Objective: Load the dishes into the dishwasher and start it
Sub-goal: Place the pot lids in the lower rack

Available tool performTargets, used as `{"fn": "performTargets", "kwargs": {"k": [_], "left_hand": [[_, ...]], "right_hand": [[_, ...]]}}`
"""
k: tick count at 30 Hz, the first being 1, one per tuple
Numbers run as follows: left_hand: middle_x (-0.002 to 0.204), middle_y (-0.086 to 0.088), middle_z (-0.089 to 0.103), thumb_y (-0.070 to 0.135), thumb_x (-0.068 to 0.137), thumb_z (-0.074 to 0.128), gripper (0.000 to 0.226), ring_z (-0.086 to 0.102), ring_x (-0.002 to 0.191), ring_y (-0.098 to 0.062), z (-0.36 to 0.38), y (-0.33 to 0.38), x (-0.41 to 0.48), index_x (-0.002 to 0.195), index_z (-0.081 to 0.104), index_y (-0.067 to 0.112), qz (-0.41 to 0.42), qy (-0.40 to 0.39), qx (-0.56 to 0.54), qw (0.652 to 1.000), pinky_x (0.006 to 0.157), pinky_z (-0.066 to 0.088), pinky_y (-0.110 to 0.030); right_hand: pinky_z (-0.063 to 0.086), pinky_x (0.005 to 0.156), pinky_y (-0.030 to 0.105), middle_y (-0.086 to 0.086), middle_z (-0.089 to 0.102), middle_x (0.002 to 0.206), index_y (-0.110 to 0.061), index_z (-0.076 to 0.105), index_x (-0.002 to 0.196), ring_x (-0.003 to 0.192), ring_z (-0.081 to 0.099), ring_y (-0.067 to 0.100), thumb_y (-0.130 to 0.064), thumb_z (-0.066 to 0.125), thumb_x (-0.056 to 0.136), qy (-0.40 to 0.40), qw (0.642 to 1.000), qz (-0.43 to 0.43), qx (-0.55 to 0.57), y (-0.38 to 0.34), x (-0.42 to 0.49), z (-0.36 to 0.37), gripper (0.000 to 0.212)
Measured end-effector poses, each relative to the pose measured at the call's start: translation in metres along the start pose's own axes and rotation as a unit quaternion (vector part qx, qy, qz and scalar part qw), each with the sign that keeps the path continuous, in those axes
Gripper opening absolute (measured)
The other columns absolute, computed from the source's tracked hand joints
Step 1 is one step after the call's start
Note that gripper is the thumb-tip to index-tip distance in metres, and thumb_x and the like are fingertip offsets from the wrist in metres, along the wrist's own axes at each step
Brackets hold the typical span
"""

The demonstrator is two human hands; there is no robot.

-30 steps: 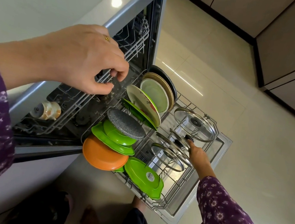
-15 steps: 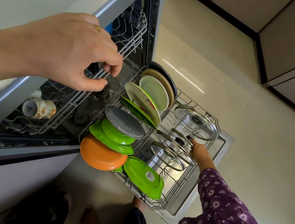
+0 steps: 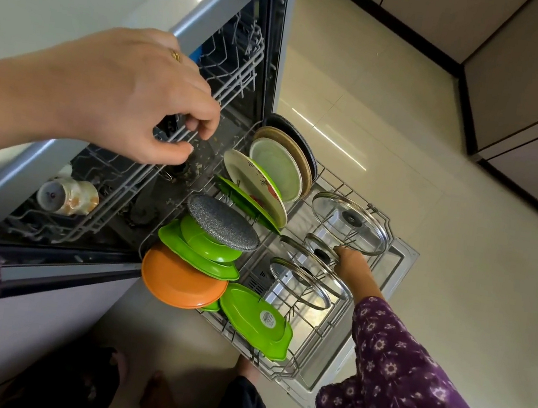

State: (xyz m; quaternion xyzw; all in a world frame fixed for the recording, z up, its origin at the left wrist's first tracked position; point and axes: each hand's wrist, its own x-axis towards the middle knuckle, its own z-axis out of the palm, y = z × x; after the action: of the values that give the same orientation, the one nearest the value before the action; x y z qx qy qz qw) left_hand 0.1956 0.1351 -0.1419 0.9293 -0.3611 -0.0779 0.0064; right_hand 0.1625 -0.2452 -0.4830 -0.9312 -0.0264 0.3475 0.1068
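Left hand (image 3: 130,98) pinches the upper rack (image 3: 240,75) at its front wire, fingers curled round it. Right hand (image 3: 353,267) sits among the lids (image 3: 349,222) in the lower rack (image 3: 304,357); its grip cannot be told. Plates (image 3: 275,170) crowd the rack's left edge; bare floor (image 3: 430,226) lies beyond

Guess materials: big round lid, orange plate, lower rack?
Large round clear lid: glass, looks see-through, with shiny metal rim and dark knob. Round orange plate: probably plastic or melamine, uniform colour, soft sheen. Grey wire lower rack: likely coated steel wire, matte grey.
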Motion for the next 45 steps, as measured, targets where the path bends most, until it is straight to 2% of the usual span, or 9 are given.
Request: {"fn": "performTargets", "kwargs": {"k": [4, 11, 14, 16, 22, 27, 30, 39, 45], "left_hand": [[0.072, 0.021, 0.054, 0.045, 0.074, 0.050, 0.019, 0.056, 0.072, -0.006, -0.003, 0.002, 0.000, 0.087, 0.061, 0.036, -0.007, -0.003, -0.004, 1.000, 0.083, 0.024, -0.020], [0.072, 0.018, 0.057, 0.037, 0.079, 0.063, 0.011, 0.055, 0.069, -0.008, -0.007, 0.005, 0.000, 0.086, 0.065, 0.030, 0.002, 0.015, -0.016, 1.000, 0.082, 0.031, -0.025], [0.069, 0.011, 0.061, 0.025, 0.074, 0.074, 0.009, 0.059, 0.067, -0.018, -0.010, 0.014, 0.001, 0.081, 0.068, 0.023, -0.009, 0.017, -0.026, 0.999, 0.084, 0.043, -0.037], [0.064, 0.002, 0.062, 0.014, 0.071, 0.077, 0.010, 0.060, 0.064, -0.027, -0.013, 0.020, 0.004, 0.075, 0.069, 0.018, -0.027, 0.014, -0.034, 0.999, 0.075, 0.049, -0.049], [0.067, -0.002, 0.064, 0.013, 0.074, 0.075, 0.007, 0.061, 0.070, -0.030, -0.017, 0.023, 0.005, 0.077, 0.070, 0.017, -0.051, 0.017, -0.052, 0.997, 0.078, 0.047, -0.051], [0.065, -0.004, 0.063, 0.009, 0.070, 0.077, 0.010, 0.060, 0.066, -0.031, -0.019, 0.026, 0.003, 0.074, 0.070, 0.014, -0.047, 0.030, -0.079, 0.995, 0.075, 0.048, -0.052], [0.068, -0.002, 0.065, 0.012, 0.074, 0.075, 0.006, 0.061, 0.071, -0.031, -0.019, 0.026, 0.004, 0.077, 0.071, 0.016, -0.061, 0.018, -0.081, 0.995, 0.078, 0.047, -0.051], [0.065, -0.005, 0.064, 0.008, 0.071, 0.077, 0.009, 0.061, 0.068, -0.032, -0.020, 0.030, 0.005, 0.074, 0.071, 0.013, -0.062, 0.029, -0.093, 0.993, 0.076, 0.047, -0.053], [0.064, -0.004, 0.063, 0.008, 0.069, 0.078, 0.011, 0.061, 0.066, -0.032, -0.018, 0.027, 0.006, 0.073, 0.070, 0.014, -0.048, 0.023, -0.081, 0.995, 0.073, 0.048, -0.053]], "right_hand": [[0.053, 0.070, 0.027, 0.008, 0.059, 0.094, -0.007, 0.049, 0.118, 0.076, 0.058, 0.018, -0.002, 0.046, 0.094, 0.013, 0.997, 0.016, -0.081, -0.009, -0.011, 0.009, 0.025], [0.053, 0.065, 0.033, 0.007, 0.063, 0.093, -0.007, 0.042, 0.120, 0.073, 0.063, 0.023, -0.008, 0.044, 0.095, 0.025, 0.988, 0.007, -0.154, -0.015, -0.017, 0.019, 0.025], [0.051, 0.060, 0.031, 0.007, 0.064, 0.097, -0.007, 0.040, 0.125, 0.072, 0.063, 0.021, -0.007, 0.045, 0.094, 0.051, 0.985, -0.002, -0.164, -0.015, -0.020, 0.019, 0.032], [0.045, 0.054, 0.026, 0.007, 0.064, 0.101, -0.008, 0.037, 0.131, 0.070, 0.061, 0.018, -0.008, 0.047, 0.094, 0.081, 0.983, -0.004, -0.164, -0.013, -0.023, 0.017, 0.038], [0.055, 0.063, 0.028, 0.014, 0.054, 0.133, -0.008, 0.026, 0.146, 0.092, 0.067, 0.021, -0.006, 0.045, 0.095, 0.126, 0.983, -0.005, -0.133, -0.004, -0.039, 0.024, 0.055], [0.052, 0.054, 0.029, 0.013, 0.058, 0.130, -0.007, 0.035, 0.143, 0.074, 0.068, 0.021, -0.001, 0.043, 0.094, 0.167, 0.983, 0.015, -0.069, -0.008, -0.044, 0.024, 0.050], [0.057, 0.061, 0.032, 0.012, 0.056, 0.132, -0.010, 0.032, 0.144, 0.079, 0.069, 0.022, -0.004, 0.045, 0.095, 0.170, 0.983, 0.021, -0.068, -0.013, -0.034, 0.012, 0.051], [0.050, 0.058, 0.028, 0.009, 0.067, 0.087, -0.012, 0.042, 0.137, 0.063, 0.057, 0.017, -0.010, 0.051, 0.095, 0.136, 0.988, 0.016, -0.071, -0.011, -0.013, -0.011, 0.042], [0.044, 0.057, 0.024, 0.007, 0.062, 0.080, -0.011, 0.047, 0.131, 0.060, 0.051, 0.012, -0.015, 0.043, 0.100, 0.123, 0.991, -0.015, -0.058, 0.002, -0.010, -0.019, 0.032]]}}
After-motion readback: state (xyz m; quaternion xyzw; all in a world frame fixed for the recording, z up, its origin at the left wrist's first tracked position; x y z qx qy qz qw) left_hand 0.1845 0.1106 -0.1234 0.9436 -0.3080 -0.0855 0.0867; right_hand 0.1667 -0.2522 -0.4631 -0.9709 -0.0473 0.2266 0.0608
